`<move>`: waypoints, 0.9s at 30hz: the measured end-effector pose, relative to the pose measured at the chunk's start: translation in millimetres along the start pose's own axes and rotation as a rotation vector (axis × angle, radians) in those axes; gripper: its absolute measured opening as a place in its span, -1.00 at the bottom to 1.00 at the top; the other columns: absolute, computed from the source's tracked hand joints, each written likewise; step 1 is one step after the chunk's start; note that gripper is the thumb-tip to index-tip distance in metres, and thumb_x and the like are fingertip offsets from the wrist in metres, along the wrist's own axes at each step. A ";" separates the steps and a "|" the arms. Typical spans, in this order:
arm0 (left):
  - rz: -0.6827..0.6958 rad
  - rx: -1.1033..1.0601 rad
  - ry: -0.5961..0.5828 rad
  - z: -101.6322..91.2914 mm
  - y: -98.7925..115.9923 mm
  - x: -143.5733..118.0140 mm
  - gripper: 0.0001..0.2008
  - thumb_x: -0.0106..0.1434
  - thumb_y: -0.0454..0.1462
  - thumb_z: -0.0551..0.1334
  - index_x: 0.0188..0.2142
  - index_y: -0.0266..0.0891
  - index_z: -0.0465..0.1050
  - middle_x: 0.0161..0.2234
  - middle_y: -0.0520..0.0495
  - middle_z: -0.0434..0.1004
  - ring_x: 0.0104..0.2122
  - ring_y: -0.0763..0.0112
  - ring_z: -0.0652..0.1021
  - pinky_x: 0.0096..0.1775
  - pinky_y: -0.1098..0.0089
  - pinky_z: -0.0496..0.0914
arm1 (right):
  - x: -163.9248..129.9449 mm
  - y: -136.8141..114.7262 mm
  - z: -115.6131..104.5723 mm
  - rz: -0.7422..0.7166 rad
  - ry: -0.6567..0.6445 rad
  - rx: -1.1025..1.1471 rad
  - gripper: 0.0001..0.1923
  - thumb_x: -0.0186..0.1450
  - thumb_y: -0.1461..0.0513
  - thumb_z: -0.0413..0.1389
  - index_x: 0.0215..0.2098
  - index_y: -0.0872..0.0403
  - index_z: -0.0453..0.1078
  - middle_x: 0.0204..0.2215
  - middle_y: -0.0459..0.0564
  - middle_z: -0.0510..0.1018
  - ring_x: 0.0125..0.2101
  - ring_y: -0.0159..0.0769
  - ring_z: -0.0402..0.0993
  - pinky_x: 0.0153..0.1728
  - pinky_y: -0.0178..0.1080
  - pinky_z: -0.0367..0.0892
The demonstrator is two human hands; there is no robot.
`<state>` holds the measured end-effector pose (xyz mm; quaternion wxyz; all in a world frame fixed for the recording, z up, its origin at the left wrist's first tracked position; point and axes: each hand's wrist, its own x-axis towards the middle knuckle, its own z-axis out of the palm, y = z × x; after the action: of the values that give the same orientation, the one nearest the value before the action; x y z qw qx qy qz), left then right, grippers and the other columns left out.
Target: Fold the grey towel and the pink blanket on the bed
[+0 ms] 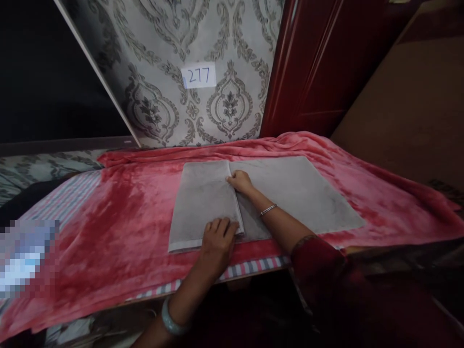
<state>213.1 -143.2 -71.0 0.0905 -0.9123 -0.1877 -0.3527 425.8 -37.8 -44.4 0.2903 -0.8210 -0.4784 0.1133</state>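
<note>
While the grey rectangular terry towel point(290, 193) lies flat on the pink plush blanket point(119, 217), its long axis runs left to right across the bed, roughly parallel to the near edge of the mattress. Its left part is folded over onto the middle, so that a doubled panel lies on the left and a single layer stretches out to the right, ending in a corner that points toward the right end of the bed. The free edge of the folded flap runs from far to near, from one hand to the other.

Both hands sit on that edge. With its fingers drawn together, the right hand point(239, 181) pinches the far end of the flap's edge, close to the towel's far side; a thin metal bangle point(268, 209) circles the wrist. At the near end, the left hand point(217, 239) lies palm down with fingers slightly spread, pressing the near corner of the flap against the layer beneath; a pale green bangle point(171, 321) shows on that forearm.

In look, the towel is a plain, matte, mid grey with a faint nap and a lighter hemmed band along its near left edge. It lies smooth, with only slight creasing near the fold.

Under the blanket, a striped sheet point(250, 267) shows along the bed's near edge. Behind the bed, a white paper label reading 277 point(198, 76) sticks to grey damask-patterned wallpaper point(163, 96), beside a dark red wooden door point(319, 63).
</note>
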 end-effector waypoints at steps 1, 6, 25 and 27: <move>-0.016 0.002 0.004 -1.1 0.5 0.1 -0.82 0.29 -0.40 0.18 -0.12 -0.29 0.47 -0.19 -0.19 0.49 -0.24 0.20 0.38 -0.26 0.23 0.27 | -0.1 0.4 0.3 -0.005 0.002 0.001 -0.78 0.27 0.13 0.18 -0.28 0.12 0.54 -0.30 0.03 0.62 -0.29 -0.30 0.47 -0.34 -0.35 0.20; 0.036 -0.002 0.032 -1.5 0.1 -2.1 -0.84 0.35 -0.40 0.12 -0.19 -0.24 0.47 -0.30 -0.12 0.48 -0.32 0.28 0.37 -0.29 0.26 0.23 | -2.6 5.5 -0.6 -0.024 0.025 0.028 -0.80 0.28 0.16 0.14 -0.32 0.12 0.52 -0.37 -0.04 0.59 -0.34 -0.34 0.43 -0.36 -0.37 0.18; 0.051 0.031 -0.080 -1.9 16.1 10.3 -0.92 0.29 -0.42 0.22 -0.25 -0.25 0.44 -0.34 -0.08 0.43 -0.30 0.26 0.37 -0.29 0.27 0.27 | -11.7 8.8 -3.2 -0.029 0.110 0.060 -0.78 0.32 0.21 0.07 -0.19 0.13 0.51 -0.30 0.00 0.62 -0.27 -0.29 0.50 -0.26 -0.35 0.26; 0.050 0.041 -0.120 8.1 18.9 5.8 -0.90 0.26 -0.44 0.23 -0.30 -0.23 0.42 -0.36 -0.07 0.41 -0.30 0.25 0.38 -0.30 0.27 0.28 | -12.6 8.7 -3.0 -0.017 0.101 0.042 -0.79 0.30 0.22 0.10 -0.16 0.12 0.51 -0.29 0.02 0.63 -0.26 -0.28 0.51 -0.25 -0.34 0.26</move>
<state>229.7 -156.5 -73.6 0.1067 -0.9342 -0.1770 -0.2908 427.0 -52.9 -48.2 0.3322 -0.8152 -0.4677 0.0792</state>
